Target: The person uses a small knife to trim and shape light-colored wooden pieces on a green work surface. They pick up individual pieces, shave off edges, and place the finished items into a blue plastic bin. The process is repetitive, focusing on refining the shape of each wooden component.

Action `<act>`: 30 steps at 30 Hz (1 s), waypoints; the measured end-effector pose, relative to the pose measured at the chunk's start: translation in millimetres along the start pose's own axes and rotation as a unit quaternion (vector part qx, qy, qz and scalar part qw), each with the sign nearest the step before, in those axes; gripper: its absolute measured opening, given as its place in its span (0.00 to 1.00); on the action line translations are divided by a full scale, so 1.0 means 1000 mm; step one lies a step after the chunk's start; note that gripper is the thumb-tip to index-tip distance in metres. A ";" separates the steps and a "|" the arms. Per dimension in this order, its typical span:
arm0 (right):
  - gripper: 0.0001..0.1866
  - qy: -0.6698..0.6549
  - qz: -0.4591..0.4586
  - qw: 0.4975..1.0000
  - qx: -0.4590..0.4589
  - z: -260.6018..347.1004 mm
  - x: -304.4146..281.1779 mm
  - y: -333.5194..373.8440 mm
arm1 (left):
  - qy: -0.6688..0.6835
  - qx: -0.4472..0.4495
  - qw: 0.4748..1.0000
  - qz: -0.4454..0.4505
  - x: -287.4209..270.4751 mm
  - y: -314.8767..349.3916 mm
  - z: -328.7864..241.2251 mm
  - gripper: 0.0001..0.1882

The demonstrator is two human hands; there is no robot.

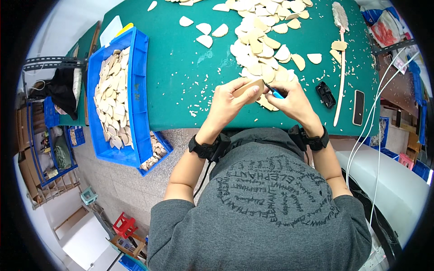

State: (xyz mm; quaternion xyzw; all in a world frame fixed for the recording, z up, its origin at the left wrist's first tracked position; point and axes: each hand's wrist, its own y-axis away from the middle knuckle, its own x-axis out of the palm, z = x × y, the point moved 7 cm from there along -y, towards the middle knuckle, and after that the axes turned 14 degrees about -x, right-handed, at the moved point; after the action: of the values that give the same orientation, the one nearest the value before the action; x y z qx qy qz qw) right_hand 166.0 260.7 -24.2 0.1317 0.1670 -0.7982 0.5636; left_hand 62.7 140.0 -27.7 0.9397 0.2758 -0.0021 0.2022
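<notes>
At the near edge of the green counter (181,90), the left hand (228,101) grasps a tan, rounded wooden piece (248,87), its grip clenched around the lower side so that the upper edge stands free just above the counter. The right hand (294,101) is closed on a small blue-handled cutter (274,93), whose dark tip touches the right end of the piece. Judging from this, the step in hand is trimming or scraping the edge of the piece; pale shavings (199,81) are scattered over the counter around the hands. Just beyond the hands lies a loose heap of similar pale pieces (262,40), and to the left a blue crate (140,90) holds many more, with a second smaller blue crate (160,151) tucked under its near corner. To the right lie a long wooden stick with a brush head (341,67), a small black object (325,95) and a dark phone (358,107). The next move seems to call for a steady left-hand hold while the blade runs along the edge, keeping the fingertips (253,90) clear of the tip, which sit very near it.
</notes>
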 end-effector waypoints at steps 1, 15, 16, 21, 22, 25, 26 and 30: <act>0.09 0.003 0.000 1.000 -0.002 -0.002 0.002 0.000 | 0.001 -0.001 1.000 -0.001 0.000 -0.001 0.002 0.16; 0.09 -0.080 -0.078 0.992 0.051 -0.014 -0.014 0.002 | 0.145 0.014 0.955 -0.259 -0.157 0.031 -0.002 0.14; 0.10 -0.118 -0.063 0.988 0.076 -0.012 -0.011 0.002 | 0.115 -0.003 0.968 -0.224 -0.146 0.028 -0.008 0.14; 0.12 -0.237 -0.040 0.971 -0.004 0.028 0.005 -0.020 | 0.078 -0.104 0.991 0.031 -0.038 0.013 -0.007 0.14; 0.12 -0.242 -0.039 0.969 -0.016 0.030 0.007 -0.023 | 0.077 -0.109 0.990 0.043 -0.028 0.014 -0.008 0.14; 0.10 -0.222 -0.033 0.974 -0.026 0.030 0.006 -0.025 | 0.079 -0.120 0.987 0.073 -0.010 0.016 -0.015 0.15; 0.10 -0.209 -0.036 0.977 -0.026 0.032 0.003 -0.024 | 0.082 -0.123 0.986 0.082 -0.008 0.017 -0.017 0.15; 0.08 -0.241 -0.081 0.967 -0.020 0.021 -0.005 -0.024 | 0.059 -0.134 0.985 0.092 -0.009 0.017 -0.015 0.15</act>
State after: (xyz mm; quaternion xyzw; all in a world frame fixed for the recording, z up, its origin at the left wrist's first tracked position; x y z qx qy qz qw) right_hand 144.3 263.3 -0.2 -0.0899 0.0517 -0.8458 0.5234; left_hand 62.3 127.7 -6.5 0.9242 0.1970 0.1092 0.3085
